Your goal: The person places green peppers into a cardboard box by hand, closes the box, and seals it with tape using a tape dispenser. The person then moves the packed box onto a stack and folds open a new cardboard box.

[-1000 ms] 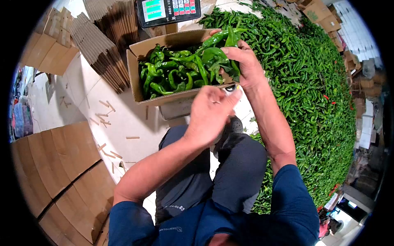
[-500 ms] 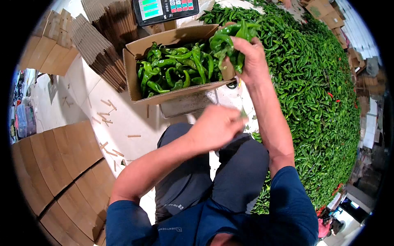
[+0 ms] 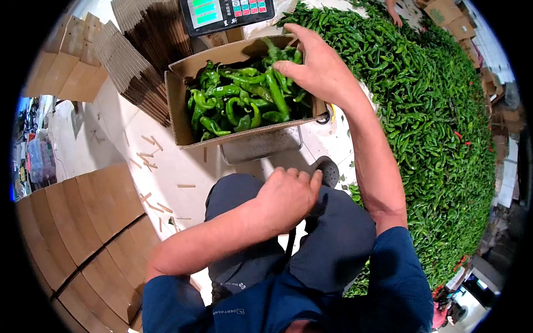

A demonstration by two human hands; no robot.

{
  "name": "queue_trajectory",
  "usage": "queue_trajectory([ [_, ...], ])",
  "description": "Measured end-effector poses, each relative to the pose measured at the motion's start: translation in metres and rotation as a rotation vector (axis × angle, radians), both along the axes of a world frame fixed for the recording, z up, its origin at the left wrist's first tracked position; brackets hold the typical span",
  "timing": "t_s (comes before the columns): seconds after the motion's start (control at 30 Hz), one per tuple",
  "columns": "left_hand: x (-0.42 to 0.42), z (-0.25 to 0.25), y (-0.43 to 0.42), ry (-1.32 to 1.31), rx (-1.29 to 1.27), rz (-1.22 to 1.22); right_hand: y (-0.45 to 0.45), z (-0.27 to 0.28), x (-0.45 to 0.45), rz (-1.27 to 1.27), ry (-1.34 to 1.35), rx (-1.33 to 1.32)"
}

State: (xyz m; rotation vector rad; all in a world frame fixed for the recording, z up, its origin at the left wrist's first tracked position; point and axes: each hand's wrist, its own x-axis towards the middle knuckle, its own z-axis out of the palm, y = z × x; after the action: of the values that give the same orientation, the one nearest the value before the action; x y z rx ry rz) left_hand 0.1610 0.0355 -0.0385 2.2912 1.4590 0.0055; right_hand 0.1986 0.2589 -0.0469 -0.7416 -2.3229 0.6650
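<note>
My right hand is over the right end of an open cardboard box, thumb and fingers apart. Green peppers fill much of the box, and some at its right end lie just beneath the fingers, slightly blurred. Above my knees, my left hand is closed with its fingers curled in; anything inside it is hidden. The box rests on a metal scale platform, whose display stands behind it.
A large heap of green peppers spreads across the right side. Folded cardboard is stacked behind the box at left, and closed cartons stand at lower left. Another person's hand shows at the far top right.
My right hand has moved left over the box and opened, letting go of its bunch of peppers. My left hand has drawn back toward my knees.
</note>
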Motion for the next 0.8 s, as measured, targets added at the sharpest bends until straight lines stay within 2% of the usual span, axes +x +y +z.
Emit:
queue_trajectory([
  [0.1,0.004,-0.002,0.002,-0.109,-0.008,0.009,-0.001,0.01,0.009,-0.002,-0.032,-0.388],
  [0.17,0.003,-0.003,0.003,-0.116,-0.03,-0.039,0.008,0.001,0.025,-0.053,0.092,-0.372],
  [0.27,0.001,-0.004,0.001,-0.139,-0.026,-0.045,0.007,0.002,0.069,-0.251,0.243,-0.547],
  [0.37,0.0,-0.009,-0.001,-0.16,-0.002,-0.044,0.011,-0.04,0.128,-0.444,0.275,-0.636],
  [0.5,-0.006,-0.006,-0.003,-0.143,0.014,-0.106,-0.027,-0.142,0.207,-0.617,0.049,-0.805],
  [0.57,-0.006,-0.006,-0.003,-0.182,-0.018,-0.106,-0.065,-0.185,0.236,-0.678,-0.202,-0.913],
  [0.63,-0.006,-0.002,-0.002,-0.196,-0.042,-0.126,-0.106,-0.259,0.28,-0.597,-0.411,-0.802],
  [0.7,-0.005,-0.004,-0.001,-0.215,-0.032,-0.133,-0.147,-0.268,0.283,-0.591,-0.533,-0.78],
  [0.8,-0.005,-0.001,0.005,-0.29,-0.026,-0.127,-0.181,-0.279,0.286,-0.576,-0.501,-0.918],
])
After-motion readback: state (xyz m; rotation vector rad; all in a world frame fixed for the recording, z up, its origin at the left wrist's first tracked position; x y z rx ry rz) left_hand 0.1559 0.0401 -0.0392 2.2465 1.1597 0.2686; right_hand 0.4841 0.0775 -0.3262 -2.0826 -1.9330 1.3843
